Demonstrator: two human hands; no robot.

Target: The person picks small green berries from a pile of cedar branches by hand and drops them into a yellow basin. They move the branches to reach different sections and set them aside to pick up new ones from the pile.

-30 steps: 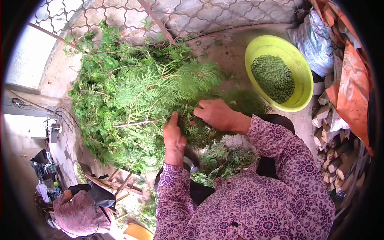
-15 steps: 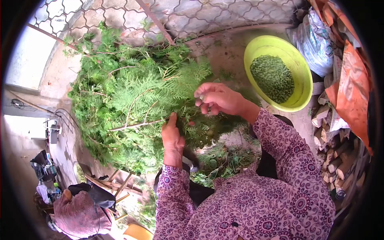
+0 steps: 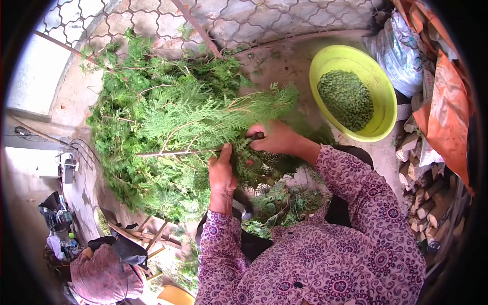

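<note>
My left hand (image 3: 221,172) is closed around the woody stem of a leafy evergreen branch (image 3: 175,153), whose feathery sprays fan out to the upper right. Close by on the right, my right hand (image 3: 278,138) has its fingers curled in among the foliage; whatever is pinched there is partly hidden and too small to name. A yellow-green basin (image 3: 384,109) stands beyond my right hand. Inside it lies a heap of small green pieces (image 3: 345,96), like cones or seed pods.
A large pile of cut evergreen branches (image 3: 122,137) spreads on the left, below a metal lattice (image 3: 244,23). More cuttings (image 3: 290,206) lie by my legs. Firewood (image 3: 432,213), an orange sheet (image 3: 447,122) and a white sack (image 3: 404,56) line the right. Another person (image 3: 107,272) is at lower left.
My right hand has lowered slightly from above the branch into its foliage, and its fingers have closed. The branch's leafy sprays have shifted to the right. My left hand still grips the stem.
</note>
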